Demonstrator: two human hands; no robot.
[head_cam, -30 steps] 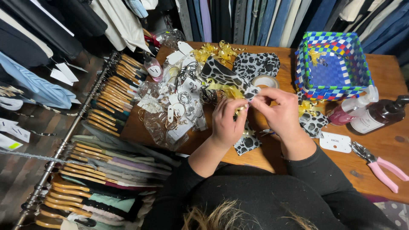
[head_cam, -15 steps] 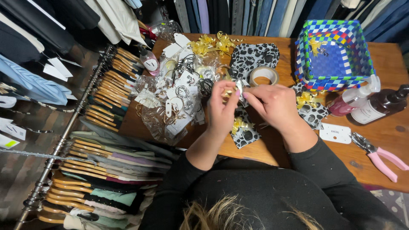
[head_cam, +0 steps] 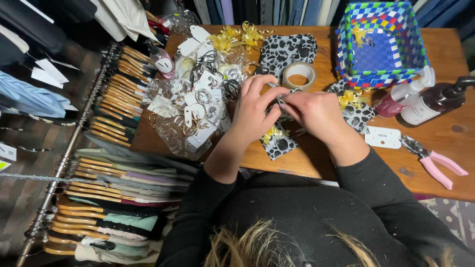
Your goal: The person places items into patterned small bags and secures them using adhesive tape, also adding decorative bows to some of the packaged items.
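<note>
Pouch [head_cam: 283,101], spotted black and white, is pinched between the fingers of the left hand [head_cam: 255,111] and right hand [head_cam: 316,111], above the counter [head_cam: 307,158]. Just below the fingers a second pouch [head_cam: 278,144] with a gold bow is seen. A tape roll [head_cam: 298,74] lies just beyond, a woven basket [head_cam: 380,44] farther right, pink pliers [head_cam: 433,160] well apart.

Small black-and-white spotted packet [head_cam: 283,101], mostly hidden, pinched between fingers above wooden table.
</note>
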